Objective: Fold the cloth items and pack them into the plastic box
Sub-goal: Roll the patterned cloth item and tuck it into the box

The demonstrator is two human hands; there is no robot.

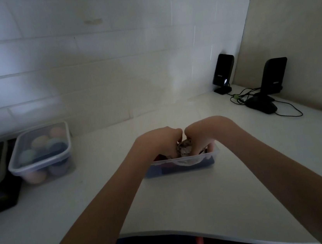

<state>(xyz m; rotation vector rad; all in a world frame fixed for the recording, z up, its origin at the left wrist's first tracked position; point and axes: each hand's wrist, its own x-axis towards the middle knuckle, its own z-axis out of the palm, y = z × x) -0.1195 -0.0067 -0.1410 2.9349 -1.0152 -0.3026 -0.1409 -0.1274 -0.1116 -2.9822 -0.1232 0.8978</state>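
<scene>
Both hands pressing cloth into plastic box, centre of frame

Plastic box (183, 162): clear, shallow, long axis left to right across the white counter (186, 200). Left hand (159, 141) and right hand (202, 135) clench a pale patterned cloth (185, 149); darker items beneath, apparently red and blue

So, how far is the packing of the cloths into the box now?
Mostly done, it seems. The plastic box already holds dark blue and red cloth against its near wall. In hand: the left hand and right hand together press a light patterned cloth down into it. No loose cloth shows on the counter, so little seems left. No lid for this box is visible.
</scene>
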